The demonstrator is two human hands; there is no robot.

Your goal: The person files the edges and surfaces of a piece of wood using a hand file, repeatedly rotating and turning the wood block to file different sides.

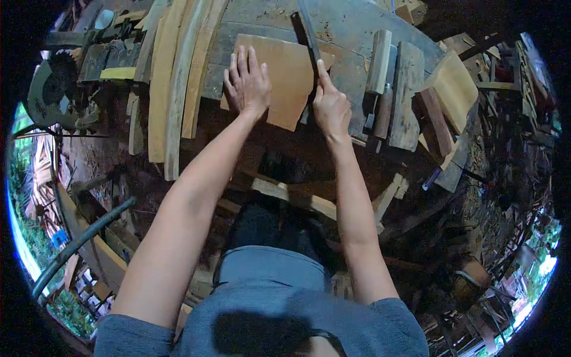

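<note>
A flat brown sheet [291, 71], which looks like cardboard or sandpaper, lies on the worn workbench [351, 18] and juts past its near edge. Its right edge is uneven. My left hand [247, 83] rests flat on the sheet's left part with the fingers spread. At the right edge, my right hand [331, 110] is closed, its index finger stretched forward along a long, narrow, dark tool [311, 38]. The tool points away from me across the sheet's right side. Its handle is hidden in my fist, and I cannot make out its exact kind.
Long wooden strips [178, 77] lie left of the sheet. To the right are a wooden block [379, 62], a wooden-handled tool [383, 110] and a grey board [407, 95]. A toothed circular blade [57, 83] stands far left. A wooden bar [297, 199] crosses below the bench.
</note>
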